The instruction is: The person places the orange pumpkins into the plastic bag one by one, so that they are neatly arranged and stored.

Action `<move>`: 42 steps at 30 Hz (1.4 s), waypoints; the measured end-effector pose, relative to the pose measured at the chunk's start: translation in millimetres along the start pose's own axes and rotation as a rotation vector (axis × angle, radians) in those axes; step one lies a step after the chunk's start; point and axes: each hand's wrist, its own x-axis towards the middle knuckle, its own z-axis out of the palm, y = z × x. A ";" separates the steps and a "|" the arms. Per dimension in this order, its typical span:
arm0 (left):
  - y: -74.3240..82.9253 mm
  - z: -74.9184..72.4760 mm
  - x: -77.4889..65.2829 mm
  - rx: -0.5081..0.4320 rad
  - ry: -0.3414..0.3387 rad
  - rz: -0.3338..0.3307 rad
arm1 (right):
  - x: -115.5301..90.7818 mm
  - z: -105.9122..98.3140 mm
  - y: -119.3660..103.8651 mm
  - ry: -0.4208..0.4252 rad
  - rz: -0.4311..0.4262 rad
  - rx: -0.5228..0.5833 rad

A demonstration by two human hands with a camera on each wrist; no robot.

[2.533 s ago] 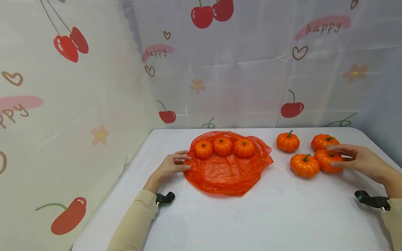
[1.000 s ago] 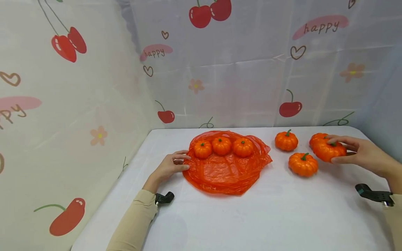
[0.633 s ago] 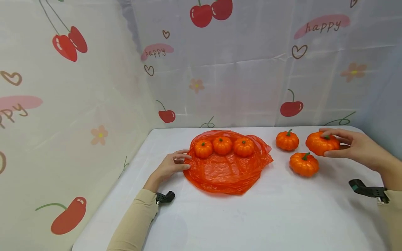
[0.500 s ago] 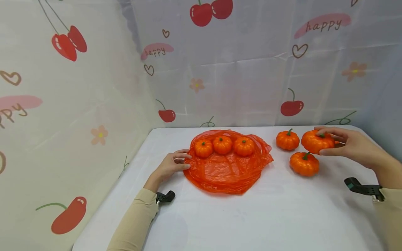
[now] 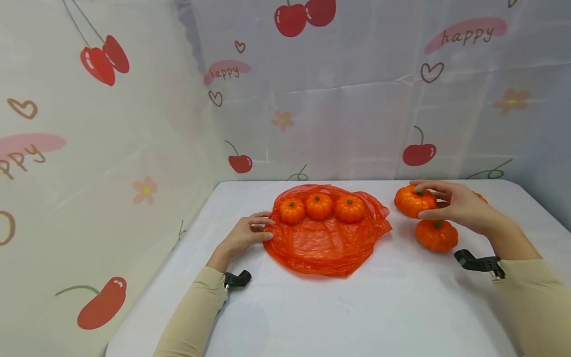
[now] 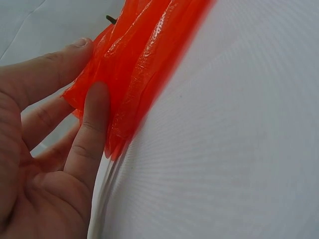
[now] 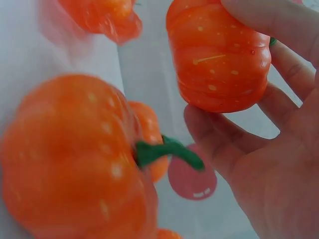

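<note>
My right hand (image 5: 459, 203) holds a small orange pumpkin (image 5: 415, 201) off the table, thumb and fingers on opposite sides of it; the right wrist view shows its speckled underside. In the head view the held pumpkin hides the back-left loose one, whose orange side (image 7: 149, 132) shows in the right wrist view. Below it sits another pumpkin (image 5: 437, 236) with a green stem. Three small pumpkins stand in a row inside a thin red plastic bag (image 5: 318, 248); the middle one (image 5: 318, 206) is at the back. My left hand (image 5: 243, 235) holds the bag's left rim between thumb and fingers.
One more loose pumpkin (image 5: 480, 197) peeks out behind the right hand. Everything stands on a white table (image 5: 339, 312). A cherry-patterned curtain (image 5: 339, 124) closes off the back and left side.
The right hand has lifted a pumpkin from the right-hand group and carried it left, over the back-left loose one. The left hand and the bag have stayed put.
</note>
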 end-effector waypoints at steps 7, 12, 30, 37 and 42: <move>0.2 1.0 0.2 0.006 -0.007 -0.008 | 13.3 25.8 -14.7 -0.011 -0.051 0.038; 2.1 0.6 -1.1 0.007 -0.001 0.000 | 20.8 41.1 -28.4 -0.054 -0.075 0.047; -0.6 1.3 1.3 0.008 -0.010 -0.016 | 51.2 85.9 -65.9 -0.092 -0.165 0.152; -1.6 1.2 1.1 0.004 -0.006 -0.014 | 59.1 97.7 -77.7 -0.155 -0.176 0.154; 0.4 -0.2 -0.1 0.005 -0.002 -0.021 | 66.4 107.9 -82.8 -0.205 -0.191 0.163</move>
